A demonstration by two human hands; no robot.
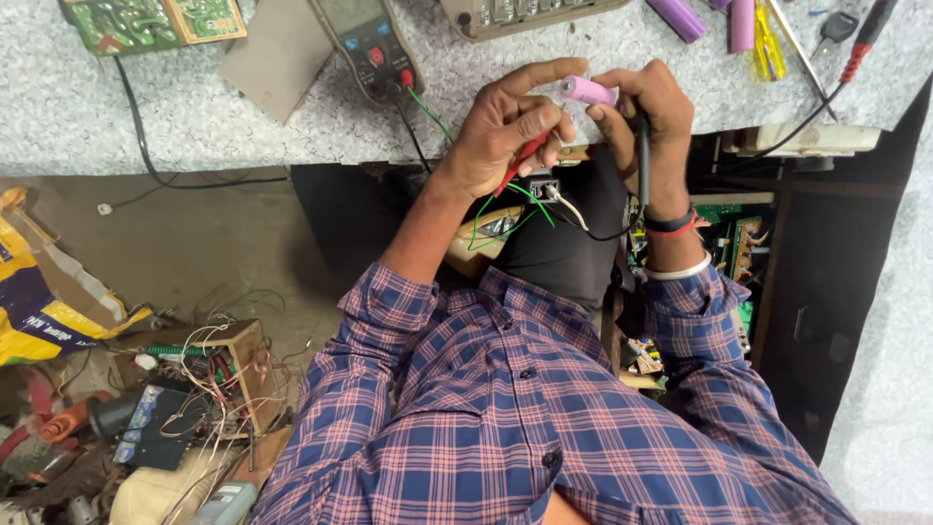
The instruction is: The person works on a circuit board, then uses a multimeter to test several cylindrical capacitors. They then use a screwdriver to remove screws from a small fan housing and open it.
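A: What are the hands doing?

B: They are close together at the edge of the speckled grey stone worktop (pixel 117 107). The left hand (pixel 505 131) pinches a thin red probe (pixel 522 156), tip towards the small pink cylindrical battery cell (pixel 586 90). The right hand (pixel 646 122) grips that cell between its fingertips and also clamps a slim black probe (pixel 642 156) that runs down along the palm.

A: And where is the cell, going by the worktop?

B: Just over its near edge, between the two hands.

A: What else is around?

B: On the worktop, behind the left hand, lies a dark handheld multimeter with a red dial (pixel 367 44), with black and green leads trailing off the edge towards the hands. At its far left corner sits a green circuit board (pixel 146 21). To the far right lie more purple cylindrical cells (pixel 680 17) and a yellow-handled screwdriver (pixel 768 34).
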